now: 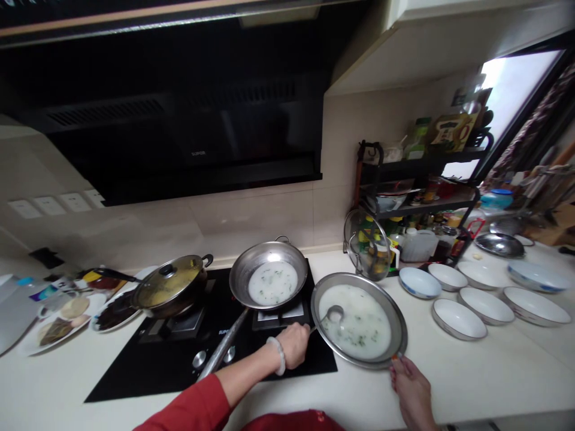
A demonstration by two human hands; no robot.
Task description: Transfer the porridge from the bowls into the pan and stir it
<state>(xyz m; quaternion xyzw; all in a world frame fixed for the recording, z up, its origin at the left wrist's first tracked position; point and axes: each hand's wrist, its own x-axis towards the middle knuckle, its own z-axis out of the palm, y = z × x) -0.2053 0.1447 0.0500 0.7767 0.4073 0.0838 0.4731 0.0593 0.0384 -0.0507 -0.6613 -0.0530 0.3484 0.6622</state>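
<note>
My left hand [294, 346], with a pale bracelet at the wrist, is closed round the handle of a ladle [335, 313]. The ladle's bowl dips into white, milky soup with green bits in a wide metal basin [399, 311]. My right hand [409, 383] grips the basin's near right rim; something small and orange shows by its fingers. Close to the left stands a metal wok [242, 275] on the right burner, holding a smaller amount of similar white soup. Its long handle [224, 344] points toward me, passing behind my left forearm.
A lidded pan [173, 284] sits on the left burner of the black stove [157, 371]. Plates of food [63, 323] stand further left. Several white bowls [459, 319] are at right. Behind them are a glass lid [366, 242] and a black rack [417, 161]. The range hood [197, 129] hangs above.
</note>
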